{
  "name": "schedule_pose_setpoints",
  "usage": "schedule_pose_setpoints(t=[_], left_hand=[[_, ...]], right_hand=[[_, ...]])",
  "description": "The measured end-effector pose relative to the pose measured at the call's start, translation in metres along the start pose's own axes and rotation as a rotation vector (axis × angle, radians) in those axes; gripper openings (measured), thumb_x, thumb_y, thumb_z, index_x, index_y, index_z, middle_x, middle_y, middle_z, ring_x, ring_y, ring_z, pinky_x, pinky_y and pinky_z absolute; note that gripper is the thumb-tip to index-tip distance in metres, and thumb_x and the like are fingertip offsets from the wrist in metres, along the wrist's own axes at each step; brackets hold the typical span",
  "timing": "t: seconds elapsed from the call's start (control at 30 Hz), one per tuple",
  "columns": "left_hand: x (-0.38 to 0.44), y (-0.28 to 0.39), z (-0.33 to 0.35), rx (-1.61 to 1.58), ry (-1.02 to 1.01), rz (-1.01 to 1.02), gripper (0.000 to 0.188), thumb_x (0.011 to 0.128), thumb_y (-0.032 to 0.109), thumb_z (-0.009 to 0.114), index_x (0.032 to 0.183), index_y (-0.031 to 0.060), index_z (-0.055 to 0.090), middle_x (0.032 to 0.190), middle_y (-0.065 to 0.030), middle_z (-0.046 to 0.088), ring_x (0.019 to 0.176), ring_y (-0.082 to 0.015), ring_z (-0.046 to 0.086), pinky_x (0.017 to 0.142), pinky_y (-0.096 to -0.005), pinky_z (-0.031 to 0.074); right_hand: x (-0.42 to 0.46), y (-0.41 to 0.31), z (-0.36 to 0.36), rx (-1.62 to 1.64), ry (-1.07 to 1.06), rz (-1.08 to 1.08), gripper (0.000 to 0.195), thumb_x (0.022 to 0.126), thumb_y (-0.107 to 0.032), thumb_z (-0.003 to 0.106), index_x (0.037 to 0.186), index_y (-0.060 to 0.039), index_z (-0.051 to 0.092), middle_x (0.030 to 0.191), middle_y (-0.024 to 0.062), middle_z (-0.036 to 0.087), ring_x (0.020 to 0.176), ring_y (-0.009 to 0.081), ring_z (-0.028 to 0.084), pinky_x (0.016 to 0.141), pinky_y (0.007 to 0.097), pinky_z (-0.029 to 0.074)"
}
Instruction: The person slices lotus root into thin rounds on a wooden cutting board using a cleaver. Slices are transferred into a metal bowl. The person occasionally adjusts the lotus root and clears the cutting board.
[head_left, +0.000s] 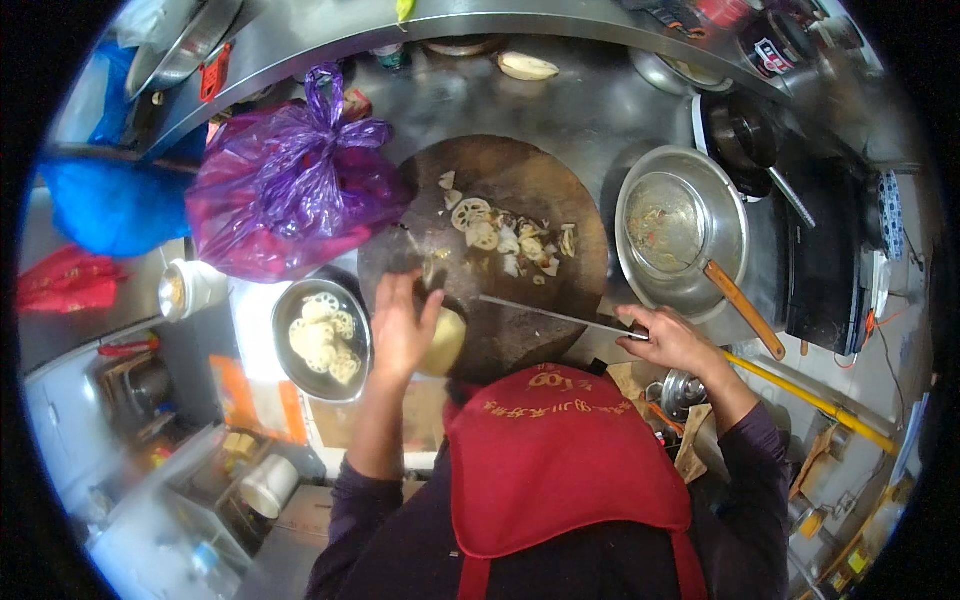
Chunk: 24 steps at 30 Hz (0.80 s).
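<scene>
My right hand (664, 336) grips a knife (555, 313), probably a cleaver, seen nearly edge-on with its blade pointing left across the round wooden chopping board (525, 165). My left hand (401, 322) is at the board's left edge, fingers together and thumb apart. Against its thumb side is a pale yellow peeled vegetable (448, 343), partly covered; whether the hand grips it cannot be made out. Sliced lotus root (472, 214) and white scraps (511, 244) lie scattered on the board. More lotus root slices (322, 337) fill a steel bowl (283, 367) left of my left hand.
A knotted purple plastic bag (300, 180) stands against the board's upper left. To the right are a steel basin (628, 277) with a wooden-handled strainer (742, 309) in it, and a black appliance (825, 255). A pale peeled piece (527, 66) lies behind the board, below a steel shelf (510, 21).
</scene>
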<state>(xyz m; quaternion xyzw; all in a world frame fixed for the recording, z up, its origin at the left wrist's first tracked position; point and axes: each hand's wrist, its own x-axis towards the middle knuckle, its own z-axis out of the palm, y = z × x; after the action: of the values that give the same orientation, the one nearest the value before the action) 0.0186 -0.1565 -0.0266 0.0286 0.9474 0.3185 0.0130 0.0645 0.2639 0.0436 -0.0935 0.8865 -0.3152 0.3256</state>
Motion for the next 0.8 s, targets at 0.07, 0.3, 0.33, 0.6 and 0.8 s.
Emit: schedule_pose_setpoints(t=[0.07, 0.3, 0.33, 0.6, 0.8], left_hand=[[-0.016, -0.006, 0.0, -0.026, -0.073, -0.112, 0.054, 0.093, 0.029, 0.083, 0.137, 0.0035, 0.064, 0.128, -0.0222, 0.064, 0.12, -0.0446, 0.063, 0.1, -0.0508, 0.054], [-0.047, 0.02, 0.0, 0.107, -0.205, -0.146, 0.096, 0.079, 0.03, 0.095, 0.155, 0.0033, 0.044, 0.14, -0.0236, 0.053, 0.132, -0.045, 0.056, 0.109, -0.0507, 0.051], [-0.052, 0.019, 0.004, 0.063, -0.176, -0.156, 0.097, 0.075, 0.027, 0.097, 0.153, 0.0007, 0.044, 0.138, -0.0228, 0.053, 0.13, -0.0447, 0.056, 0.109, -0.0508, 0.052], [-0.053, 0.024, -0.002, 0.06, -0.267, -0.154, 0.093, 0.077, 0.026, 0.095, 0.151, 0.0012, 0.045, 0.139, -0.0236, 0.052, 0.132, -0.0452, 0.055, 0.108, -0.0509, 0.051], [-0.069, 0.007, 0.019, 0.109, -0.158, -0.081, 0.09, 0.076, 0.022, 0.093, 0.15, 0.0021, 0.045, 0.139, -0.024, 0.052, 0.131, -0.0469, 0.055, 0.108, -0.0515, 0.051]], right_hand=[[0.004, 0.007, 0.006, -0.07, 0.132, -0.146, 0.05, 0.097, -0.028, 0.081, 0.139, -0.0063, 0.065, 0.072, 0.0171, 0.066, 0.064, 0.0339, 0.065, 0.064, 0.0452, 0.052], [-0.012, -0.012, 0.009, 0.064, 0.031, -0.045, 0.045, 0.099, -0.026, 0.079, 0.137, -0.0057, 0.066, 0.067, 0.0166, 0.063, 0.057, 0.0276, 0.062, 0.063, 0.0412, 0.051], [-0.013, -0.013, 0.013, 0.078, 0.001, -0.046, 0.044, 0.099, -0.026, 0.078, 0.136, -0.0054, 0.066, 0.067, 0.0165, 0.064, 0.057, 0.0268, 0.062, 0.063, 0.0406, 0.051], [0.027, -0.026, 0.029, 0.053, -0.043, -0.078, 0.046, 0.101, -0.034, 0.075, 0.133, -0.0016, 0.067, 0.092, 0.0218, 0.076, 0.083, 0.0378, 0.074, 0.075, 0.0451, 0.056], [0.08, -0.038, 0.036, 0.193, -0.091, -0.071, 0.046, 0.103, -0.04, 0.073, 0.122, 0.0018, 0.069, 0.099, 0.0235, 0.075, 0.088, 0.034, 0.074, 0.08, 0.045, 0.056]])
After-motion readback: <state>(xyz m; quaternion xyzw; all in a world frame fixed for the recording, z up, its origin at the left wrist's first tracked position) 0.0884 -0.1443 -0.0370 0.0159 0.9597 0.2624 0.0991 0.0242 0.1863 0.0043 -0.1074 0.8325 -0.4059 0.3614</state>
